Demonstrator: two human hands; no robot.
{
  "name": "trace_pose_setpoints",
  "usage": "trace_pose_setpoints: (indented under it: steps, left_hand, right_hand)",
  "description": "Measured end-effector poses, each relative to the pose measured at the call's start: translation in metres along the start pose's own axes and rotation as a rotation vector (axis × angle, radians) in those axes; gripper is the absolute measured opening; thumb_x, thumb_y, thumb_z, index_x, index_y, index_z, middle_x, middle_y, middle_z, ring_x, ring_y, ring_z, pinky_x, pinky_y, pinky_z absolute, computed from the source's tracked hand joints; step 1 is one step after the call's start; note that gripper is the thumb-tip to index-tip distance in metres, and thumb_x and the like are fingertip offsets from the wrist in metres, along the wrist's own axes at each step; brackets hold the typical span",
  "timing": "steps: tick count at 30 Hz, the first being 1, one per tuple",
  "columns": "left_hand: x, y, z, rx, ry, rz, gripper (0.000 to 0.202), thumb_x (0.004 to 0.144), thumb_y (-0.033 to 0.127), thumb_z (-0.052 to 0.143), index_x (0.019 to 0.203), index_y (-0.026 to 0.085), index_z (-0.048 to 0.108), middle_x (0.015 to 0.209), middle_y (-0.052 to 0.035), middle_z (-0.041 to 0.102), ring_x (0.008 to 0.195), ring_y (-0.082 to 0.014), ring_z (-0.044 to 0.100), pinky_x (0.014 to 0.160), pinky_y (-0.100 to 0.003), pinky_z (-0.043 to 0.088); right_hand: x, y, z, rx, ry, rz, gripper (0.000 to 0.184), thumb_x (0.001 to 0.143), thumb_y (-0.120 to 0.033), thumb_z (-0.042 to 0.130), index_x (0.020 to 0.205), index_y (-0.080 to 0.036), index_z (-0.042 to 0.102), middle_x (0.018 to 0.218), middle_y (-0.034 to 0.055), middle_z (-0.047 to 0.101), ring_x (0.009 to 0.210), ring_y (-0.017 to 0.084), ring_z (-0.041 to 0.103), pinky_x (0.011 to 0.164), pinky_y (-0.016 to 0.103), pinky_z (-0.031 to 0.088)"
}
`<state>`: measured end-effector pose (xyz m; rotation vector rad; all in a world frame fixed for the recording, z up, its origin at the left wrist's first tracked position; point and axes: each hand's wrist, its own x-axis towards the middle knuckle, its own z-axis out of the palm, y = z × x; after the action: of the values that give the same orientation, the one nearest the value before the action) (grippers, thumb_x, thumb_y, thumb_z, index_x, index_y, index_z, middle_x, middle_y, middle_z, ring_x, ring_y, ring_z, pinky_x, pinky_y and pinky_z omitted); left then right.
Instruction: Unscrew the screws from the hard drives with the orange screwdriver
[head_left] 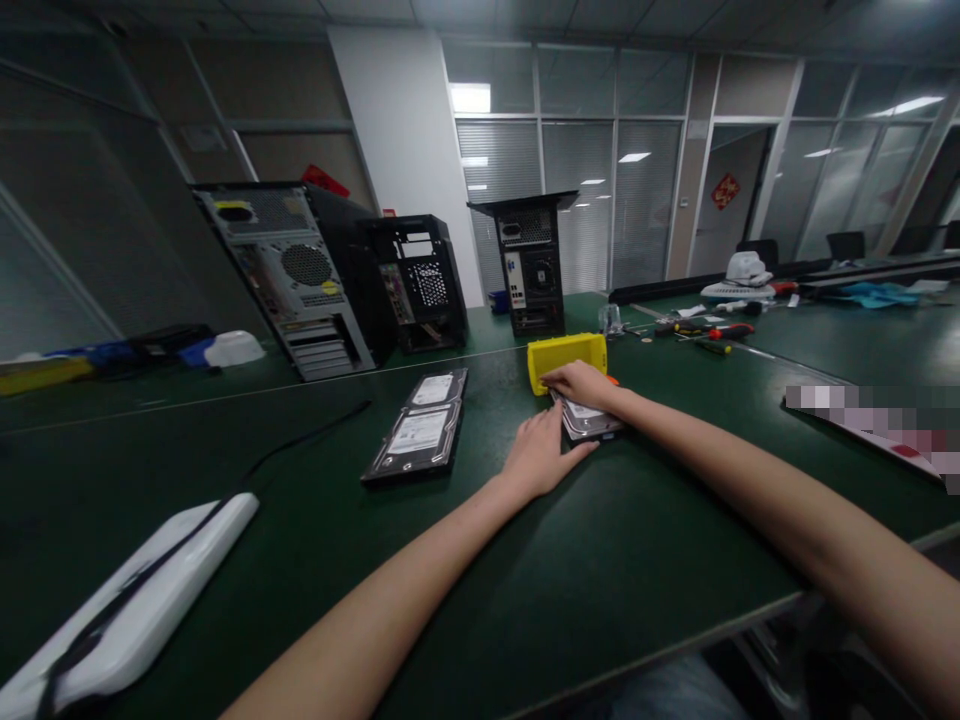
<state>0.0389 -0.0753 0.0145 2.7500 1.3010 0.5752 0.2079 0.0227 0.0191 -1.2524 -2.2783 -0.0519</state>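
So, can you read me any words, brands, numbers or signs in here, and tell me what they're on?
Nothing reads clearly.
Nearer loose hard drive: printed label, too small.
Farther loose hard drive: printed label, too small.
Hard drive by the yellow plastic piece: label partly covered, unreadable.
Yellow sticker on the leftmost computer case: too small.
Red diamond sign on the door: marks too blurred.
Sheet at right: pixelated.

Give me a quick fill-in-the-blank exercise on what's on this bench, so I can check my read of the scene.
1. Of the left hand and right hand, both at a hard drive, the ____ is nearer the yellow container.
2. Computer cases standing at the back number ____.
3. The cable across the white object is ____ in colour.
4. The table is ____ in colour.

Missing words: right; three; black; green.
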Motion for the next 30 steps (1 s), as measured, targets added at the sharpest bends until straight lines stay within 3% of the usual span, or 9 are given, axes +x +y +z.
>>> trace_pose_setpoints:
  steps: [9, 15, 22, 27, 30]
  left_hand:
    - [0.000, 0.002, -0.001, 0.013, 0.009, 0.003, 0.075, 0.084, 0.064, 0.043, 0.135, 0.009, 0.038, 0.131, -0.0186, 0.054, 0.119, -0.0309, 0.052, 0.101, -0.042, 0.040]
    - [-0.001, 0.004, -0.002, 0.002, 0.012, -0.004, 0.070, 0.084, 0.062, 0.045, 0.132, 0.012, 0.041, 0.130, -0.0176, 0.055, 0.119, -0.0304, 0.053, 0.100, -0.042, 0.040]
    - [-0.001, 0.006, -0.003, 0.018, 0.000, -0.013, 0.057, 0.084, 0.060, 0.048, 0.116, 0.013, 0.053, 0.121, -0.0170, 0.060, 0.114, -0.0309, 0.056, 0.098, -0.042, 0.041]
    - [-0.001, 0.005, -0.003, 0.004, 0.013, 0.005, 0.058, 0.084, 0.060, 0.047, 0.119, 0.014, 0.052, 0.122, -0.0166, 0.059, 0.114, -0.0307, 0.055, 0.099, -0.043, 0.041]
    - [-0.002, 0.006, -0.003, -0.009, 0.016, -0.001, 0.061, 0.084, 0.060, 0.048, 0.123, 0.014, 0.050, 0.126, -0.0165, 0.057, 0.117, -0.0307, 0.054, 0.101, -0.043, 0.040]
  right_hand:
    - [-0.002, -0.007, -0.007, -0.039, 0.010, 0.003, 0.033, 0.091, -0.030, 0.046, 0.114, -0.021, 0.069, 0.114, 0.0031, 0.069, 0.106, 0.019, 0.064, 0.091, 0.026, 0.045]
    - [0.012, -0.032, -0.019, -0.224, -0.157, 0.075, 0.027, 0.085, -0.028, 0.055, 0.104, -0.020, 0.073, 0.110, 0.0079, 0.069, 0.107, 0.023, 0.062, 0.088, 0.028, 0.047]
    - [0.027, -0.056, -0.011, -0.247, -0.228, 0.198, 0.026, 0.077, -0.023, 0.059, 0.097, -0.015, 0.074, 0.100, 0.0132, 0.071, 0.094, 0.028, 0.067, 0.077, 0.034, 0.053]
    - [0.025, -0.056, -0.013, -0.247, -0.279, 0.195, 0.030, 0.080, -0.020, 0.055, 0.103, -0.015, 0.073, 0.102, 0.0137, 0.071, 0.095, 0.028, 0.067, 0.077, 0.033, 0.053]
    - [0.029, -0.048, -0.018, -0.236, -0.351, 0.133, 0.030, 0.082, -0.020, 0.055, 0.105, -0.016, 0.073, 0.102, 0.0112, 0.071, 0.094, 0.024, 0.068, 0.078, 0.027, 0.052]
